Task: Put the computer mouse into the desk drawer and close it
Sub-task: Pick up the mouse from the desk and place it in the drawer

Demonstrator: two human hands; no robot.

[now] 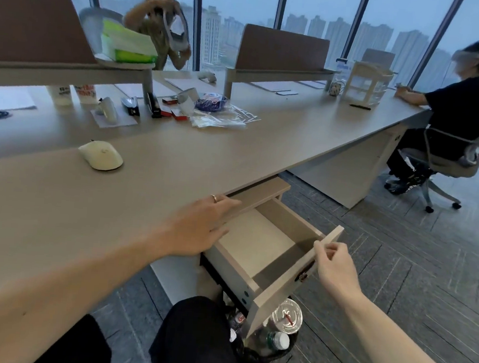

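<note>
From the head camera, the drawer (258, 248) stood pulled out below the tabletop's (177, 153) near edge, empty inside. The right hand (336, 270) pinched the top of the drawer front, its grip closed on that panel. The left hand (200, 225) lay flat and open on the near edge, holding nothing. The mouse (101, 154) sat untouched toward the tabletop's left, well apart from both hands. The sound course, I judged, was to steady the drawer with the right, reach left for the mouse, and cup it from above.
</note>
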